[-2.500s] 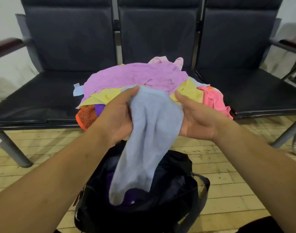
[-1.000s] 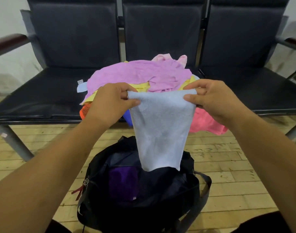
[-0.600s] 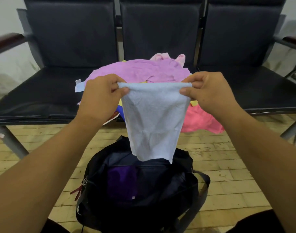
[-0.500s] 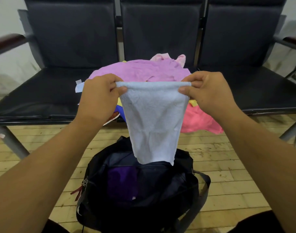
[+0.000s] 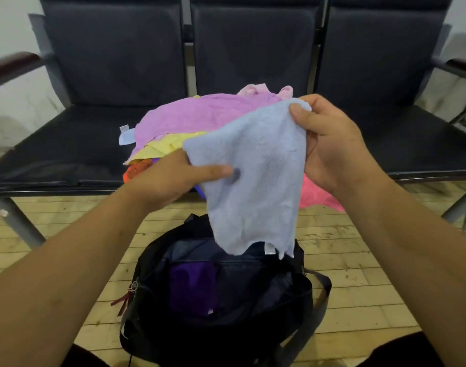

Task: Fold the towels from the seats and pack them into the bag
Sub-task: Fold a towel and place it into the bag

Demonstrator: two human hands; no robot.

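Light blue towel [image 5: 253, 176] between both hands, above bag [image 5: 221, 308]

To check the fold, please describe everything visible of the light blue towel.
The light blue towel looks like soft terry, rumpled, hanging slanted above the open black bag. The right hand pinches its top corner; the left hand holds its left edge. A white tag shows at the bottom hem.

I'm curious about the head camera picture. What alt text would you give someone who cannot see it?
A person's left hand and right hand hold a light blue towel above an open black bag on a wooden floor. Behind, a pile of coloured towels lies on black seats.
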